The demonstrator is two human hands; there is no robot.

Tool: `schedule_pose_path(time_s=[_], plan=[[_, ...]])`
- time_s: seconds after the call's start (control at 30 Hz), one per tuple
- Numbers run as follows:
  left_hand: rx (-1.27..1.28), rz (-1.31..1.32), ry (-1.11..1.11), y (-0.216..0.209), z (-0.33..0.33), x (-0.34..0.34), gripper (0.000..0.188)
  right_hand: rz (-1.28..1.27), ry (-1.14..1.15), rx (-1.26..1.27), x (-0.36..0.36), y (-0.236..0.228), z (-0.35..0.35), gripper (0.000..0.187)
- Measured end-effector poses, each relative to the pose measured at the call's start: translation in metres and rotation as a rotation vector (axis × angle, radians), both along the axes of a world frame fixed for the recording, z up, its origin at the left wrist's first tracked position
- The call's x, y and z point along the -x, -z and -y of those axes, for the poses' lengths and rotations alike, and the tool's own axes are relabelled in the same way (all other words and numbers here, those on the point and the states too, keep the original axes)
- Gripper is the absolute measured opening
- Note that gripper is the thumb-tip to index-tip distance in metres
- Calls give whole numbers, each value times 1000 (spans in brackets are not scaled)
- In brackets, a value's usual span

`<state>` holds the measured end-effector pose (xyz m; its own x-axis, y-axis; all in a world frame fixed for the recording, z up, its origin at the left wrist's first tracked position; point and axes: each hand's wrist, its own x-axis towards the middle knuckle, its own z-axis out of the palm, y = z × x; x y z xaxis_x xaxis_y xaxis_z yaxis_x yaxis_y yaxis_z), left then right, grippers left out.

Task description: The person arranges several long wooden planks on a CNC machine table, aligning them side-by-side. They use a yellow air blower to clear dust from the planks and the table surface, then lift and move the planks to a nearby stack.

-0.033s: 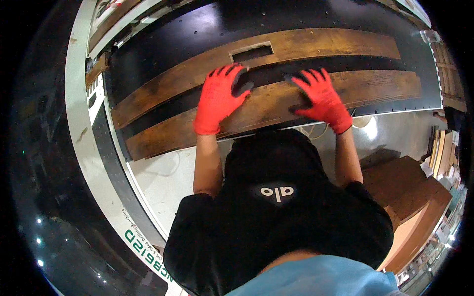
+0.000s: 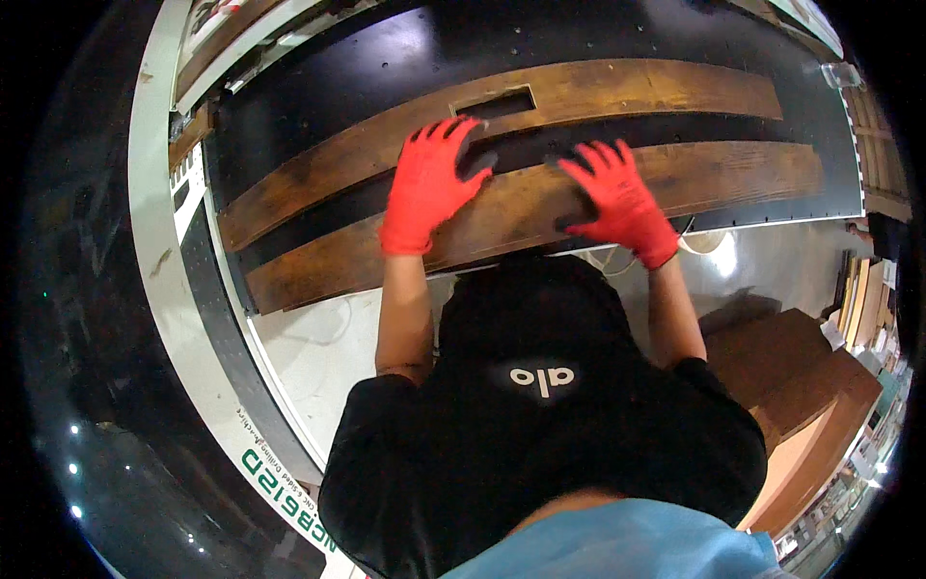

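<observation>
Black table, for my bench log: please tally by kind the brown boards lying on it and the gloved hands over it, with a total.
Brown boards: 2 (far board, near board; any stacking unclear)
Red-gloved hands: 2 (left hand, right hand)
Total: 4 visible

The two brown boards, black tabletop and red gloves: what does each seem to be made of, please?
Far board and near board: wood or wood-look panel, satin finish, by the streaky brown grain; solid or veneered, unclear. Black tabletop: smooth, glossy, perhaps laminate, by its bright reflections. Left glove and right glove: apparently knit fabric, matt red; dark finger areas suggest a rubbery coating.
</observation>
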<state>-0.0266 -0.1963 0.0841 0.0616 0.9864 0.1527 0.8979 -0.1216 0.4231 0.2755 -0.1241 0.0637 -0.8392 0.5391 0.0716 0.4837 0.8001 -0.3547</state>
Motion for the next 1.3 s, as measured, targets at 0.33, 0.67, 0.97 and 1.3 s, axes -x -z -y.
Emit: schedule_pose_path(time_s=[0.33, 0.67, 0.97, 1.3], plan=[[-234, -15, 299, -27, -103, -115, 72, -212, -176, -126, 132, 71, 54, 73], [-292, 273, 900, 63, -97, -244, 63, 10, -223, -35, 146, 46, 55, 62], [-89, 396, 612, 45, -136, -179, 54, -23, -242, -104, 144, 53, 57, 64], [134, 819, 269, 11, -132, -168, 94, -136, -269, -57, 139, 51, 54, 77]])
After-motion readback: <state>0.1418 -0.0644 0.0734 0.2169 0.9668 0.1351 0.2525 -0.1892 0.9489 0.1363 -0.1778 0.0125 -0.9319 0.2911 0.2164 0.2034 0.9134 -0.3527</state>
